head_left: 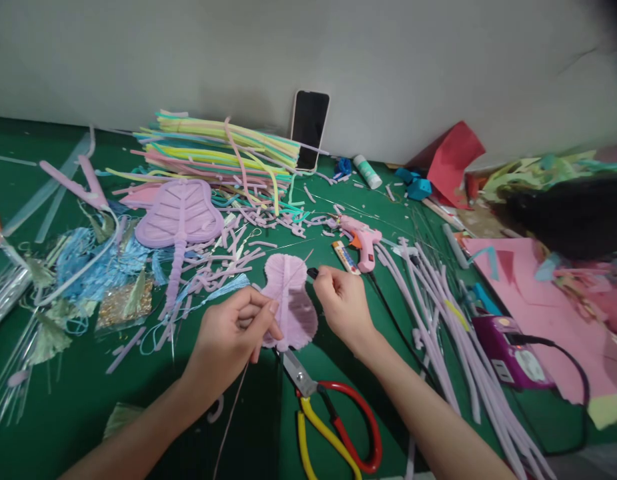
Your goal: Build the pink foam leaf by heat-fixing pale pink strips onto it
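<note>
My left hand [241,327] is closed in a pinch at the left edge of a small lilac pipe-cleaner fan [287,300] with a ribbed face and a thick centre strip. A thin pale thread [233,413] hangs below those fingers. My right hand [341,300] is a closed fist just right of the fan, around a small black-tipped object [313,273], mostly hidden. Scissors [301,380] with one red and one yellow handle lie beneath the fan, blades toward it. A larger lilac leaf-shaped fan [181,217] with a wrapped handle rests at the left.
A pink glue gun [361,240] lies behind my right hand, its cable running toward me. Lilac pipe cleaners [448,320] and a purple device [508,353] are at the right. Blue tassels [91,267] lie left. A phone [311,127] leans on the wall beside bundled pipe cleaners [213,147].
</note>
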